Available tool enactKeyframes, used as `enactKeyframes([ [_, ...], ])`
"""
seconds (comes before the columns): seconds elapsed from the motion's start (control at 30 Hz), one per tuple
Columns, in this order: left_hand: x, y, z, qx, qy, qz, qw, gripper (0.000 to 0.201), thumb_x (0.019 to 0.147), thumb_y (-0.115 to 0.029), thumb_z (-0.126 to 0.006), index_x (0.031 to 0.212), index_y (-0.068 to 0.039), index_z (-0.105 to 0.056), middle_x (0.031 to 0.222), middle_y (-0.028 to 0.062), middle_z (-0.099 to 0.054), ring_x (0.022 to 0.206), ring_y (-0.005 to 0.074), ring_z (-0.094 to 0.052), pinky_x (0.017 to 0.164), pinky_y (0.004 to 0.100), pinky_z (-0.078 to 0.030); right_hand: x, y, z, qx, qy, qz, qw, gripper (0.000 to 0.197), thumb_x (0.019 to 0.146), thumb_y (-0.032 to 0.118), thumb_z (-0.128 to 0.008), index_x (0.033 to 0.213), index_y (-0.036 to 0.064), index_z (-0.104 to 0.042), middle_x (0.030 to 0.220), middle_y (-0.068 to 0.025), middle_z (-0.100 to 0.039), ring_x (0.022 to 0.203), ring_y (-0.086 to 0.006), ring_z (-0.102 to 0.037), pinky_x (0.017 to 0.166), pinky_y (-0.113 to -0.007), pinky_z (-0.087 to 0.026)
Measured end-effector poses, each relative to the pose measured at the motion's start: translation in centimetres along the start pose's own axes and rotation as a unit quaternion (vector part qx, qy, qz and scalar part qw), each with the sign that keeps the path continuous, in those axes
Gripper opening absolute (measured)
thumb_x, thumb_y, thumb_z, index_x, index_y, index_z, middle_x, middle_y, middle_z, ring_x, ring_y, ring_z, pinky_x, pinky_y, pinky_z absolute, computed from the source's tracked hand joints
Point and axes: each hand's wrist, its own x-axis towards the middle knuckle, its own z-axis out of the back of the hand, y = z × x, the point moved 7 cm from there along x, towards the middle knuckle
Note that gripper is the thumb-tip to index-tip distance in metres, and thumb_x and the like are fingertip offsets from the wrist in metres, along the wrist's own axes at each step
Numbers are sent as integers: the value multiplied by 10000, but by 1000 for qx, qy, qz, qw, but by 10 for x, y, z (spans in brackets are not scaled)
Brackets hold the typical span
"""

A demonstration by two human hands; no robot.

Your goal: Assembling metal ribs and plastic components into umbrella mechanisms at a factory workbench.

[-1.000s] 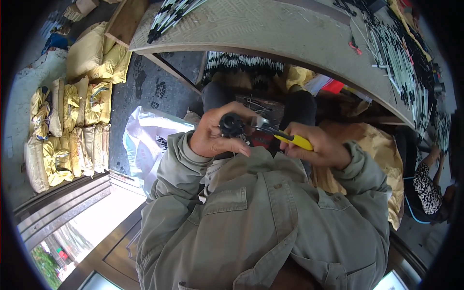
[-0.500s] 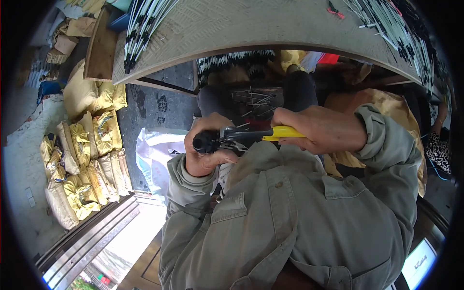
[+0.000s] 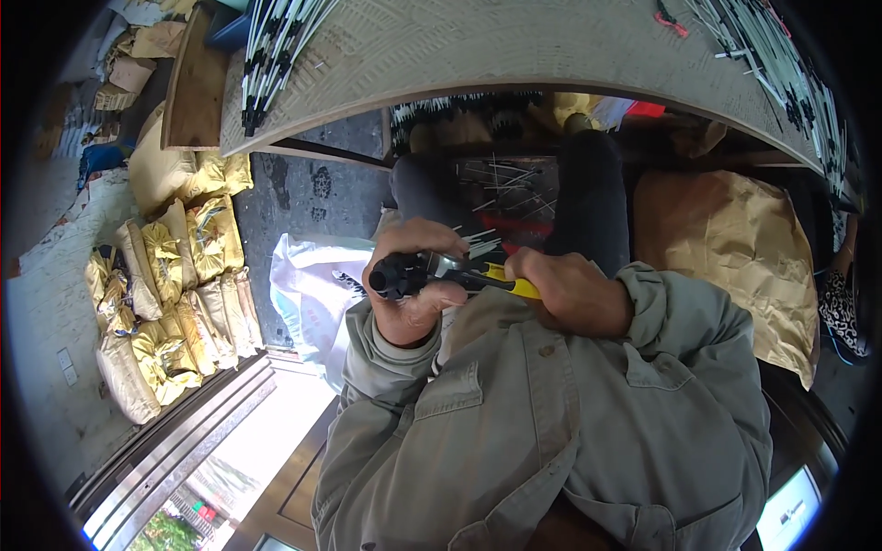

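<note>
My left hand (image 3: pixel 413 285) is closed around a bundle of thin rods (image 3: pixel 397 275), their black ends turned up toward me. White rod tips (image 3: pixel 480 242) stick out beyond this hand. My right hand (image 3: pixel 571 292) grips a hand tool with yellow-and-black handles (image 3: pixel 520 282), probably pliers or cutters. The tool's dark head reaches the bundle beside my left thumb; its jaws are too hidden to tell whether they bite on anything. Both hands are close together over my lap.
A worktop (image 3: pixel 496 55) with black-and-white rods (image 3: pixel 276 60) curves across the far side. Loose sticks (image 3: pixel 505 188) lie in a low tray between my knees. Yellow sacks (image 3: pixel 170 303) are piled at left, a white plastic bag (image 3: pixel 312 285) nearer, a brown paper sack (image 3: pixel 726 257) at right.
My right hand has come left and nearer to my left hand, bringing the yellow-handled tool closer against the bundle. The whole view has shifted slightly.
</note>
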Motion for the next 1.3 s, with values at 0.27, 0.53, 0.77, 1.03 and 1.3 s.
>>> enactKeyframes([
  [0.27, 1, -6, -6, 31, 9, 50, 998, 657, 740, -487, -660, 1083, 36, -456, 943, 140, -566, 809, 172, -552, 720, 278, -437, 20, 1, 68, 175, 223, -186, 941, 202, 892, 128, -523, 1019, 22, -407, 736, -124, -598, 579, -292, -609, 517, -311, -463],
  [0.53, -5, -3, -16, 26, 128, -4, 991, 604, 759, -359, -697, 1160, 13, -440, 1027, 122, -532, 865, 164, -501, 787, 275, -389, 28, 32, 94, -93, 291, -73, 949, 219, 871, 151, -556, 1012, 67, -411, 638, -105, -553, 514, -319, -546, 452, -387, -361],
  [0.77, 6, -10, 19, 49, -6, -28, 998, 667, 811, -507, -581, 1215, 0, -421, 894, 116, -592, 827, 198, -580, 738, 305, -456, 43, 16, 117, -143, 126, -16, 982, 220, 833, 185, -596, 965, 67, -464, 710, -134, -556, 627, -349, -566, 509, -395, -403],
  [1.03, -13, 1, 165, -267, -312, -64, 909, 597, 829, -593, -456, 1154, -97, -520, 858, 54, -600, 861, 241, -575, 725, 372, -499, 51, -106, 216, -588, -187, -72, 783, 373, 816, 434, -570, 1013, 124, -505, 896, -70, -611, 742, -300, -620, 589, -375, -506],
  [1.3, -52, 129, 117, -603, -92, 95, 787, 514, 807, -425, -618, 1119, -49, -459, 1053, 52, -528, 968, 211, -507, 835, 390, -459, 72, -12, 27, 76, -21, 259, 963, 733, 739, 458, -651, 1311, 87, -382, 1351, -141, -377, 1274, -318, -325, 1069, -466, -194],
])
